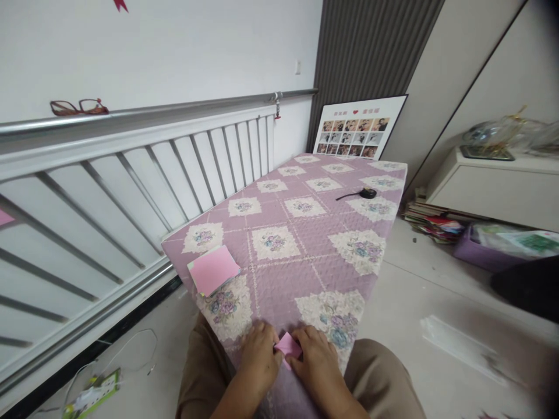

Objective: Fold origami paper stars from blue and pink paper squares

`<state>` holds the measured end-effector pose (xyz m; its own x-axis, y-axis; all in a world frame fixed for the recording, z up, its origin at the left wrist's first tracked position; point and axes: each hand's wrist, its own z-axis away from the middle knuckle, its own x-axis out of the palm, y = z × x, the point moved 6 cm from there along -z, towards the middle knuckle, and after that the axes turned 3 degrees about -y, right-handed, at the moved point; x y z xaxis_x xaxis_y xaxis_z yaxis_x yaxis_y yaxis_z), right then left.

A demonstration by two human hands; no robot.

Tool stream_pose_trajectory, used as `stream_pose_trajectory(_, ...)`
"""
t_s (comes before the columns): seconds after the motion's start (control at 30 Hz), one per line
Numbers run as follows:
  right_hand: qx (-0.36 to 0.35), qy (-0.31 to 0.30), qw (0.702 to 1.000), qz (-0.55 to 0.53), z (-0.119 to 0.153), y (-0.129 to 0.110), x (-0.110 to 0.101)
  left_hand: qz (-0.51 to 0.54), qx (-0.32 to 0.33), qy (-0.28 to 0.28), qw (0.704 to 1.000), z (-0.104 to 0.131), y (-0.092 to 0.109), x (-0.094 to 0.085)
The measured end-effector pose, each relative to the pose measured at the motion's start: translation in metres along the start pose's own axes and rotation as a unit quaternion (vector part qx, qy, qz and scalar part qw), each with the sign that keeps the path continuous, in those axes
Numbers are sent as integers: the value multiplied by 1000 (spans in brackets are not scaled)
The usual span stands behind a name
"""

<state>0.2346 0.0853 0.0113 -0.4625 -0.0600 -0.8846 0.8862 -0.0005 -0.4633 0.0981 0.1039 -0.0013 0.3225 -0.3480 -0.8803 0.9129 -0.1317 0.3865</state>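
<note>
A small folded piece of pink paper (288,345) lies at the near end of the cloth-covered table (279,279), between my two hands. My left hand (261,349) has its fingers closed at the paper's left corner. On the other side, my right hand (315,352) pinches the right edge with curled fingers. The paper shows a pointed upper corner and a crease; its lower part is partly hidden by my fingers. Up and to the left, a stack of pink sheets (213,270) rests near the table's left edge.
A black round object with a strap (367,193) lies toward the table's far right. A white railing (196,163) runs along the left, with glasses (79,107) on its rail. A photo board (358,128) stands behind the table. My knees flank the near end.
</note>
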Motion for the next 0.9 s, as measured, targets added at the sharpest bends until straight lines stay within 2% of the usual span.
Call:
stream_pose_trajectory(0.23,-11,-23,999,-44,1,-4,1,30,5,13,999,-1,-2,5)
stream_pose_trajectory(0.53,-62,-43,994,-81,-2,-5,6,3,81,-10,997,-9,1,0)
stream_pose_trajectory(0.63,-82,-65,989,-101,-3,-4,7,38,90,-28,995,-12,0,2)
stream_pose_trajectory(0.7,-104,-58,987,-107,-4,-4,4,73,94,-31,992,-11,0,1)
stream_pose_trajectory(0.8,-146,-4,985,-94,-3,-5,-6,86,126,23,988,-4,6,-8)
stream_pose_trajectory(0.9,-186,62,979,-58,-2,-7,-15,17,172,115,978,4,13,-14)
